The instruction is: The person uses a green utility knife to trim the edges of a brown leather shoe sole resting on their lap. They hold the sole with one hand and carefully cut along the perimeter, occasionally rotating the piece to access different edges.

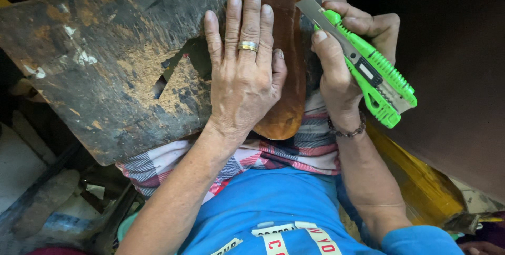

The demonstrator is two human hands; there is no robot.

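On the dark, scratched wooden board (105,55) that serves as my worktop lies a long brown leather sole (286,50). It sits near the right edge of the board and its rounded end hangs over the near edge, above my lap. My left hand (244,76) lies flat and open on top of the sole, fingers stretched out, pressing it down. Part of this hand also rests on the board beside the sole. I see a ring (248,46) on one finger.

Just to the right of the sole is my right hand (347,55). It is closed tight around a bright green knife (368,65). The grey blade (310,9) sticks out at the top and points up and to the left, close to the right edge of the sole. I cannot tell if the blade touches the leather. A bead bracelet (347,130) goes round my right wrist.

Under the board I see a checked cloth (294,152) and a blue shirt (273,197).
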